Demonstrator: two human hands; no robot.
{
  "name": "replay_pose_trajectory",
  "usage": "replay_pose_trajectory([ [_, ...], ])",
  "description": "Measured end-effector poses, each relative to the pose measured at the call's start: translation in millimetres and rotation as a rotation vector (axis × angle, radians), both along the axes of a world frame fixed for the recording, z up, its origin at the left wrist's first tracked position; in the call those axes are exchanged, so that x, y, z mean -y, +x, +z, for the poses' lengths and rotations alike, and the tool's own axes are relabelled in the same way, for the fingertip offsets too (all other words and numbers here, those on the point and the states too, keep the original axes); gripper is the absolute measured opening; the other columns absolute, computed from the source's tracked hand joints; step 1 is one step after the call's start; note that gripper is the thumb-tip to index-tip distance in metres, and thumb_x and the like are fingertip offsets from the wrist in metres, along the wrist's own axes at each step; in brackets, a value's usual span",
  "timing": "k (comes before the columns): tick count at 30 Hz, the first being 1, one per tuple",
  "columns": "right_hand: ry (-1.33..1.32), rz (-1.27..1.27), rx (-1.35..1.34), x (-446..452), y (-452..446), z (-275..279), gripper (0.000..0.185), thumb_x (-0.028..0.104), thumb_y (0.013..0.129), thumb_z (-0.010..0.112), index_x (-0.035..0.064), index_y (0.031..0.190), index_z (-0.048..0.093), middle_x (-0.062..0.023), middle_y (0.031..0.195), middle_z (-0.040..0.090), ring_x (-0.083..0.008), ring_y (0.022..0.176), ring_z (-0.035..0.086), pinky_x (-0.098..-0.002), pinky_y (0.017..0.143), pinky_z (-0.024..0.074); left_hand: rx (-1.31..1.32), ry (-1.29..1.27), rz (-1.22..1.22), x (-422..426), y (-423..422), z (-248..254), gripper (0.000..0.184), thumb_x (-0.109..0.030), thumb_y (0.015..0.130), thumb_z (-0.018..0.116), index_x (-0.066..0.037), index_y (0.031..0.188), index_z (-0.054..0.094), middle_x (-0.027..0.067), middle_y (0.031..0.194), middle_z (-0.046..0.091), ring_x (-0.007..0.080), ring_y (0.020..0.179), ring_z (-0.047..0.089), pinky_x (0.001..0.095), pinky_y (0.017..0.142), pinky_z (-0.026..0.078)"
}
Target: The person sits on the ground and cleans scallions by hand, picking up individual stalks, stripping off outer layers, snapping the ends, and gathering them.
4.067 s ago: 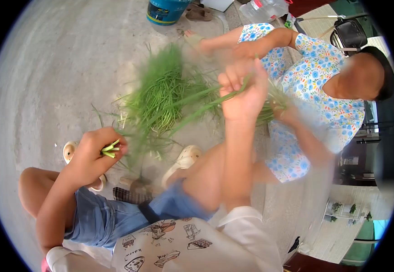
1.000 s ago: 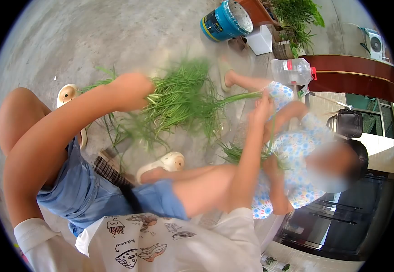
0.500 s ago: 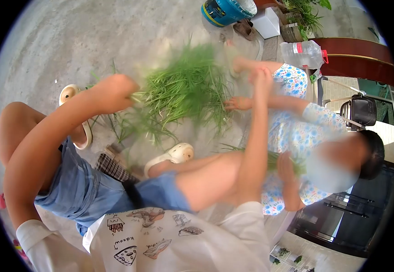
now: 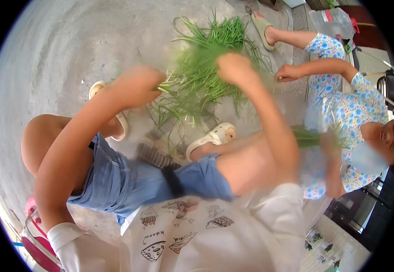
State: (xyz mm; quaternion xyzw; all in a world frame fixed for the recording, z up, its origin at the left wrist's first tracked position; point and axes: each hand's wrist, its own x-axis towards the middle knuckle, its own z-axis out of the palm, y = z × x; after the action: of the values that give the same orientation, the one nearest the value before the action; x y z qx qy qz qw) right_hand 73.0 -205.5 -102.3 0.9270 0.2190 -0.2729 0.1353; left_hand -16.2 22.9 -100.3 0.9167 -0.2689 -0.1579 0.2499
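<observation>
Pale stalk ends [image 4: 167, 86] protruded from the left grip [image 4: 139, 87], on the side facing the right grip [image 4: 237, 69]. Slender green stalks [image 4: 202, 76] lay in a loose, tangled heap between and beyond both grips.

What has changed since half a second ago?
The right hand has swung left, from beside the green pile to over it; blur hides whether it grips. The co-worker's outstretched hand has drawn back from the pile's edge. The left hand stays left of the pile, holding pale stems; the bunch remains at the co-worker's lap.
</observation>
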Motion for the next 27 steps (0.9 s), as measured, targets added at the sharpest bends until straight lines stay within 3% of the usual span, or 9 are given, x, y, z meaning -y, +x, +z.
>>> replay_pose_trajectory([
  [2, 0.044, 0.166, 0.038, -22, -10, 8, 0.017, 0.01, 0.066, 0.055, 0.0079, 0.082, 0.063, -0.0085, 0.082, 0.062, -0.0218, 0.077, 0.06, -0.0357, 0.053, 0.0468, -0.028, 0.123, 0.008, -1, 4, 0, 0.014, -0.011, 0.069, 0.054, 0.002, 0.073, 0.049, 0.0156, 0.07, 0.049, 0.0334, 0.067, 0.049, 0.0396, 0.058, 0.038],
  [3, 0.072, 0.182, 0.0, -33, -15, 14, 0.018, 0.012, 0.067, 0.054, 0.0021, 0.082, 0.06, -0.0133, 0.082, 0.06, -0.0265, 0.077, 0.058, -0.0393, 0.064, 0.0456, -0.052, 0.174, -0.015, -2, 8, -3, 0.014, -0.01, 0.071, 0.053, 0.003, 0.072, 0.047, 0.0165, 0.07, 0.049, 0.0333, 0.064, 0.047, 0.038, 0.057, 0.037],
  [6, 0.237, 0.192, -0.064, -46, -42, 17, 0.018, 0.012, 0.067, 0.054, 0.0026, 0.082, 0.06, -0.0127, 0.083, 0.06, -0.026, 0.077, 0.058, -0.0387, 0.064, 0.0458, -0.177, 0.174, -0.003, -4, 7, -15, 0.015, -0.01, 0.074, 0.052, 0.004, 0.074, 0.047, 0.0166, 0.066, 0.047, 0.0305, 0.057, 0.041, 0.0337, 0.055, 0.035],
  [8, 0.316, 0.203, -0.077, -54, -59, 17, 0.018, 0.012, 0.067, 0.055, 0.003, 0.082, 0.06, -0.0123, 0.083, 0.06, -0.0257, 0.077, 0.058, -0.0384, 0.064, 0.0458, -0.237, 0.066, 0.053, -27, 1, -38, 0.012, -0.007, 0.076, 0.051, 0.004, 0.074, 0.047, 0.0134, 0.061, 0.044, 0.0192, 0.052, 0.033, 0.0298, 0.05, 0.033],
  [9, 0.332, 0.24, -0.044, -62, -62, 22, 0.018, 0.012, 0.067, 0.055, 0.0031, 0.082, 0.06, -0.0121, 0.083, 0.06, -0.0256, 0.077, 0.058, -0.0382, 0.064, 0.0459, -0.263, 0.215, 0.105, -10, 1, 1, 0.011, -0.006, 0.076, 0.051, 0.004, 0.074, 0.048, 0.0119, 0.06, 0.045, 0.0162, 0.053, 0.035, 0.0277, 0.05, 0.033],
  [14, 0.476, 0.22, -0.029, -65, -81, 31, 0.018, 0.013, 0.067, 0.055, 0.0039, 0.082, 0.061, -0.0112, 0.083, 0.06, -0.0249, 0.077, 0.058, -0.0372, 0.063, 0.046, -0.181, 0.139, 0.004, -18, -48, -12, 0.01, -0.004, 0.073, 0.053, 0.005, 0.078, 0.053, 0.0129, 0.062, 0.049, 0.0171, 0.055, 0.045, 0.0278, 0.053, 0.037],
  [19, 0.55, 0.232, -0.049, -64, -94, 40, 0.018, 0.013, 0.067, 0.056, 0.0047, 0.082, 0.061, -0.0102, 0.083, 0.06, -0.0241, 0.078, 0.058, -0.0363, 0.063, 0.0462, -0.379, 0.229, 0.169, -23, -49, -9, 0.013, -0.007, 0.072, 0.052, 0.004, 0.08, 0.053, 0.0131, 0.068, 0.053, 0.0192, 0.059, 0.046, 0.0308, 0.056, 0.039],
  [27, 0.537, 0.261, -0.046, -66, -107, 37, 0.018, 0.014, 0.067, 0.057, 0.006, 0.082, 0.062, -0.0086, 0.083, 0.061, -0.023, 0.078, 0.059, -0.0348, 0.062, 0.0465, -0.336, 0.153, 0.474, 8, -31, 13, 0.017, -0.011, 0.069, 0.053, 0.001, 0.082, 0.053, 0.0125, 0.074, 0.055, 0.0204, 0.068, 0.047, 0.033, 0.061, 0.04],
])
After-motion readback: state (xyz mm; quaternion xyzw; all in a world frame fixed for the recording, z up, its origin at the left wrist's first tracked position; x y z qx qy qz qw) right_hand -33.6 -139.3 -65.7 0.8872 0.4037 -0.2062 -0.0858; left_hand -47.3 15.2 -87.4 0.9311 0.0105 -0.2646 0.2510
